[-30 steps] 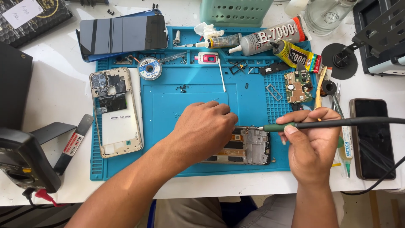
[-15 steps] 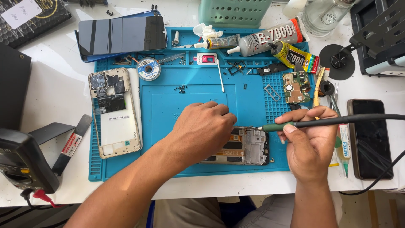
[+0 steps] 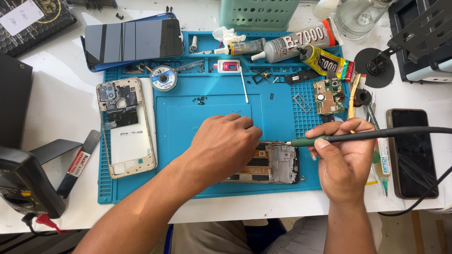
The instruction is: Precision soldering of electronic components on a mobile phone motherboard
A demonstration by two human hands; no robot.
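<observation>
- Right hand (image 3: 346, 157) clenched pen-style around a soldering iron (image 3: 362, 136): green grip, black cabled handle running off to the right, tip pointing left at the top edge of the opened phone frame (image 3: 270, 162).
- Phone frame lies flat on the blue repair mat (image 3: 212, 108), near its front edge, half covered by the left hand.
- Left hand (image 3: 226, 146) pressed down on the frame, fingers curled at the top edge right by the iron tip. Whether it pinches anything small, can't tell, the knuckles hide it.
- To do it well, my read: keep the left hand bearing down so the frame can't slide, fingertips clear of the hot tip; they look very close.
- Rest the right wrist on the mat edge and touch only the joint, briefly.
- Mind the cable; it drags over the dark phone (image 3: 412, 153) at the right.
- Also about: white back cover (image 3: 127, 136) at the left, solder wick spool (image 3: 163, 77), glue tubes (image 3: 301, 47) at the top, small circuit board (image 3: 328, 96).
</observation>
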